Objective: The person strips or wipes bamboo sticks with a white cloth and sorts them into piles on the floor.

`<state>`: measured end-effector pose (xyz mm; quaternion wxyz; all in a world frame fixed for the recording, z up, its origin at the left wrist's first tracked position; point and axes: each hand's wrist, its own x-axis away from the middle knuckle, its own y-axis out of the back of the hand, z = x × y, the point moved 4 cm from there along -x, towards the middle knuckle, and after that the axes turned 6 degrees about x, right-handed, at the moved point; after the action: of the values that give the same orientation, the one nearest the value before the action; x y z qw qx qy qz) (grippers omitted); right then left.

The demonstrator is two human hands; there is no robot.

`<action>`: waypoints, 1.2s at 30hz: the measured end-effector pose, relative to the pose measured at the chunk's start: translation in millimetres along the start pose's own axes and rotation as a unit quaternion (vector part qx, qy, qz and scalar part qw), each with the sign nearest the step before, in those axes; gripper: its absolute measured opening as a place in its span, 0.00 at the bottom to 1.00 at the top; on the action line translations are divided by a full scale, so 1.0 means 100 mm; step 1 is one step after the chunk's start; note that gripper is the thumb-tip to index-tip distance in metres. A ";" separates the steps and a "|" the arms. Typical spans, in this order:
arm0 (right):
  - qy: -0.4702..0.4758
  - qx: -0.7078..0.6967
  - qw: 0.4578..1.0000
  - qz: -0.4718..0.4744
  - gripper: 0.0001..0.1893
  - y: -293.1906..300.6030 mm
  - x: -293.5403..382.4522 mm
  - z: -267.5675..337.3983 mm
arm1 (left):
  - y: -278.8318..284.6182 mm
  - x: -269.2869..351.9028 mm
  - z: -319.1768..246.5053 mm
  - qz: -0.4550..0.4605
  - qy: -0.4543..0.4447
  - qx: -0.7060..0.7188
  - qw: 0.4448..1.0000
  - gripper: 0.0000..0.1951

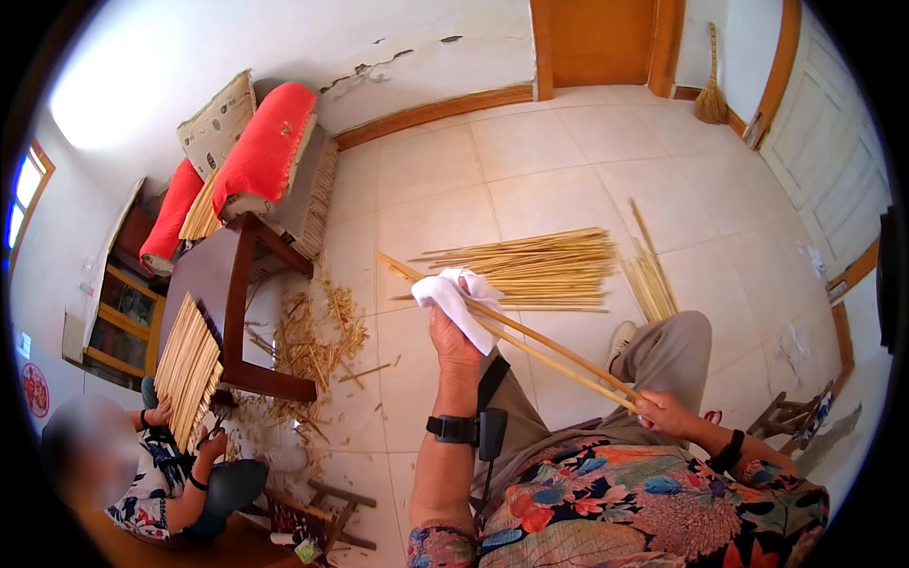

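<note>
My left hand (456,343) grips a folded white cloth (446,290). The cloth is wrapped about two long, tan plant stalks (550,366), whose far ends stick out beyond it to the upper left. Low on the right, my right hand (664,412) is closed around the near ends of the same stalks, which slant across my lap. On the tiled floor past the cloth lies a pile of similar stalks (547,270), laid roughly side by side. A smaller bundle of stalks (648,284) rests to its right, close to my shoe.
At left, a seated co-worker (177,490) holds scissors (213,430) at a row of stalks (188,373) on a dark wooden table (206,284). Stalk scraps (312,334) litter the floor. A sofa (302,192), a wooden stool (334,515) and a broom (711,99) stand around.
</note>
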<state>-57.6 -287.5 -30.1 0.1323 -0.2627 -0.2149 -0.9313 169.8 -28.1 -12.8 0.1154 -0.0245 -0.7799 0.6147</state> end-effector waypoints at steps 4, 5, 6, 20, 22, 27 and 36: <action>-0.069 -0.121 0.987 0.078 0.19 -0.06 -0.01 0.01 | -0.14 0.12 -0.01 0.039 0.044 0.018 0.998 0.11; -0.102 -0.138 0.981 0.096 0.20 -0.09 -0.04 -0.02 | -0.17 0.15 -0.01 0.061 0.065 0.012 0.996 0.11; -0.102 -0.138 0.980 0.097 0.20 -0.10 -0.07 -0.02 | -0.15 0.14 0.00 0.060 0.065 0.011 0.996 0.11; 0.041 -0.066 0.997 0.017 0.15 -0.09 -0.59 0.78 | 0.25 -0.02 -0.15 -0.076 -0.112 -0.145 0.980 0.10; 0.112 0.023 0.993 -0.023 0.14 -0.06 -0.61 0.84 | 0.32 -0.07 -0.19 -0.113 -0.129 -0.132 0.976 0.09; 0.172 0.228 0.958 0.006 0.12 -0.13 -0.64 1.01 | 0.27 0.07 -0.19 -0.113 -0.167 -0.172 0.964 0.08; 0.153 0.113 0.981 0.042 0.12 -0.24 -0.74 1.15 | 0.01 0.26 0.30 -0.095 -0.096 -0.158 0.978 0.14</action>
<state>44.4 -202.5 9.8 0.2316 -0.1095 -0.2846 -0.9238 137.7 -52.1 -16.1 0.0922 0.0908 -0.8735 0.4692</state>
